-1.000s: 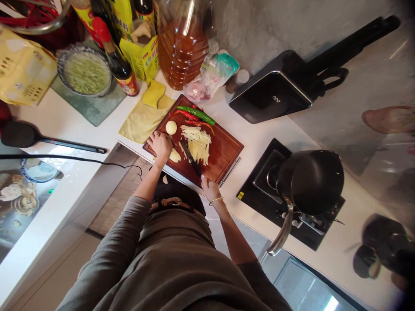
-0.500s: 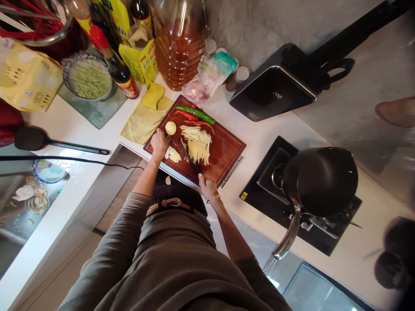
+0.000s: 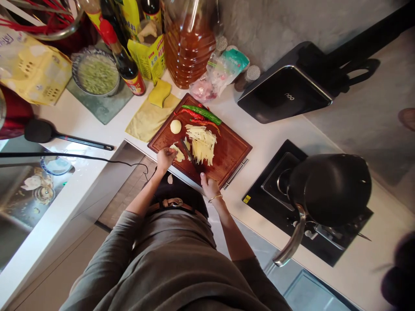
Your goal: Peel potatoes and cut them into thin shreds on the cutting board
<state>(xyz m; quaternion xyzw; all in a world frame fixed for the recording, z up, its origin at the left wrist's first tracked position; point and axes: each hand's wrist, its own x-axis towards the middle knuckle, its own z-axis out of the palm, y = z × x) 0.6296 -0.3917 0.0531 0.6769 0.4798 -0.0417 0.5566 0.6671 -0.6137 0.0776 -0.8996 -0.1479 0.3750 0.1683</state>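
Knife (image 3: 189,154) handle hidden (inside right hand (image 3: 210,186)); bottles (image 3: 129,26) cropped.

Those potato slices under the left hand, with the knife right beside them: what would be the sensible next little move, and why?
Probably to bring the knife down through the potato slices. The left hand already rests on them at the near edge of the cutting board, the right hand grips the handle, and the blade lies just beside the slices, next to a pile of cut strips.
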